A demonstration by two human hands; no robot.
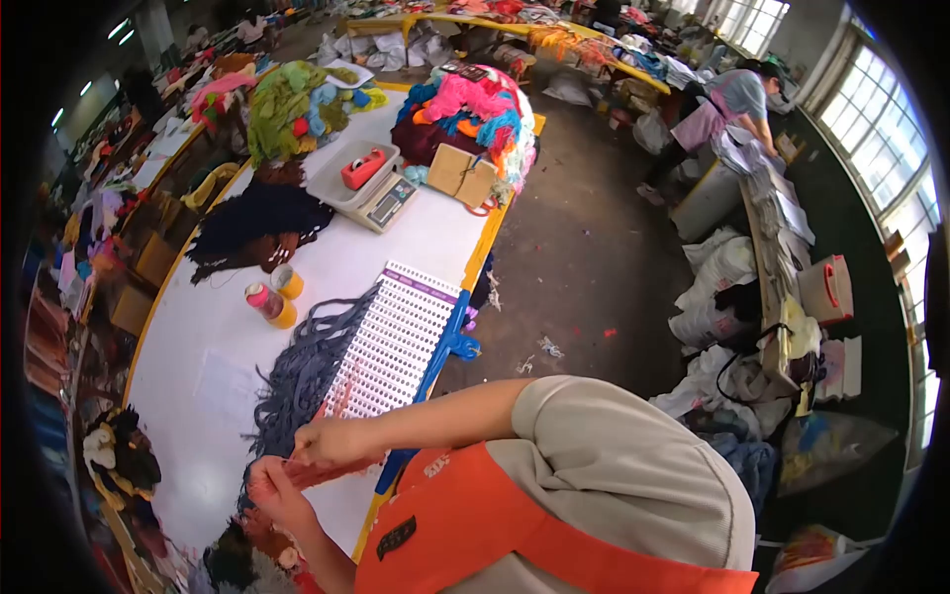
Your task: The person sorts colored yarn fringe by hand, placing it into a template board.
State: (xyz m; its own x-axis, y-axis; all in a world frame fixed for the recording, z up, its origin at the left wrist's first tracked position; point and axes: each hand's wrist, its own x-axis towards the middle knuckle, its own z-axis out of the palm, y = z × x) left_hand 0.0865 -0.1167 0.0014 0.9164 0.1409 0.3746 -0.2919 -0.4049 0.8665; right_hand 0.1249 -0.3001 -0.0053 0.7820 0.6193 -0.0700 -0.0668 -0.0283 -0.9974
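Observation:
My right hand [332,442] reaches across from the shoulder with its fingers closed on pinkish-red yarn [341,473]. Just below it, my left hand [282,495] pinches the same yarn, so the two hands almost touch. Some strands run from the hands up over a white card [401,337] with rows of holes and a purple band near its top. Dark grey-blue yarn [307,371] lies in a long bundle along the card's left side. A blue clamp [462,346] sits at the table edge by the card.
On the white table [223,381] stand thread cones [272,306], a digital scale [388,203] with a red object in its tray, black yarn [257,223] and heaped colourful yarn [465,109]. Another person [727,109] bends over a bench at right. Bags [717,287] line the floor there.

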